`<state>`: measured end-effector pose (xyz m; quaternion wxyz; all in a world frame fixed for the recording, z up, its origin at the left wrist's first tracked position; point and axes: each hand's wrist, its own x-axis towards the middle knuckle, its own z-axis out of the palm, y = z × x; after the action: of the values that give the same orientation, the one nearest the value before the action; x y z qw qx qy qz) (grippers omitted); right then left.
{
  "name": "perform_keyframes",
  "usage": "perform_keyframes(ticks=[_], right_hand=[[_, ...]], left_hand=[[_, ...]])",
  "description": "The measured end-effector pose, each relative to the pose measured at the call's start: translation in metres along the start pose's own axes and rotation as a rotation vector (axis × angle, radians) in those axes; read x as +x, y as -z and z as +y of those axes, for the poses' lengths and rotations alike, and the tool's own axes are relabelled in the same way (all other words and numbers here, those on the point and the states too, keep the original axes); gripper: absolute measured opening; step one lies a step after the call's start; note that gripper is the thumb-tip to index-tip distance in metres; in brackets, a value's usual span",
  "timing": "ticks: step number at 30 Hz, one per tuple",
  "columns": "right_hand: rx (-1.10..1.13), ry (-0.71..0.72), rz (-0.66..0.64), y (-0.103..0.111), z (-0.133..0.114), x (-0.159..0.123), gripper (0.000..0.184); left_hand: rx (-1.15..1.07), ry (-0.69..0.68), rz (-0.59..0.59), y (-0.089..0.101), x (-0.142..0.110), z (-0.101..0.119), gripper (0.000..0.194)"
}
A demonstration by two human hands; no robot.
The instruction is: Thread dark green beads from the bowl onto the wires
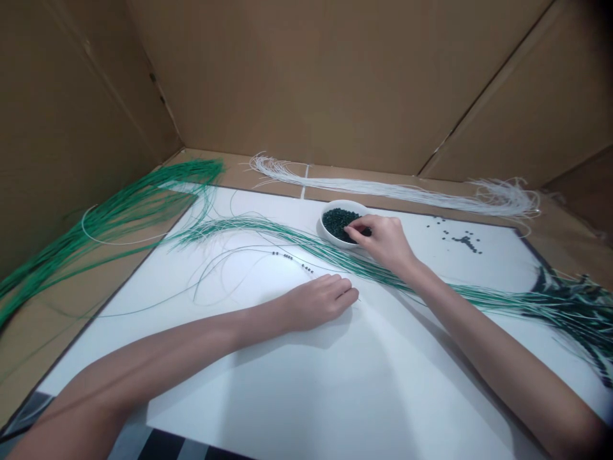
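My left hand (325,299) is closed in a pinch on a thin strand, whose tip pokes out past the fingers. Several small dark beads (307,268) sit along this strand behind the hand, in short groups. My right hand (385,237) reaches into a white bowl (328,237) filled with dark green beads (336,220). Its thumb and fingertips are pressed together at the surface of the beads; whether a bead is between them is too small to tell.
A long bundle of green strands (287,237) crosses the white board (306,377), running under my right forearm to beaded ends (569,306). More green strands (138,198) lie left, white strands (373,188) behind. Loose beads (467,241) lie right of the bowl. Cardboard walls (297,76) surround the board.
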<state>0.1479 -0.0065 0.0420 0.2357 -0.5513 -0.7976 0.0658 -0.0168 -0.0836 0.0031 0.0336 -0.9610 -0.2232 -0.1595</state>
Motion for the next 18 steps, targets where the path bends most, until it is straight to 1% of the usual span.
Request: perform_keyframes(ticks=[5,12,15,18], right_hand=[[0.035,-0.01,-0.007,-0.0012,0.0004,-0.0005,0.017],[0.07,0.012,0.082,0.0002,-0.0029,-0.0019,0.016],[0.08,0.008,0.065,-0.0007,-0.0019,0.0001,0.015],[0.122,0.02,0.06,0.0022,-0.0017,-0.0001,0.012]], left_hand=[[0.002,-0.003,0.015,-0.0015,-0.0004,0.0003,0.026],[-0.006,-0.005,0.02,0.0001,0.0001,0.0008,0.026],[-0.053,0.059,0.027,-0.0006,-0.0006,0.0002,0.024],[-0.173,0.15,0.083,-0.0001,-0.0007,-0.0019,0.021]])
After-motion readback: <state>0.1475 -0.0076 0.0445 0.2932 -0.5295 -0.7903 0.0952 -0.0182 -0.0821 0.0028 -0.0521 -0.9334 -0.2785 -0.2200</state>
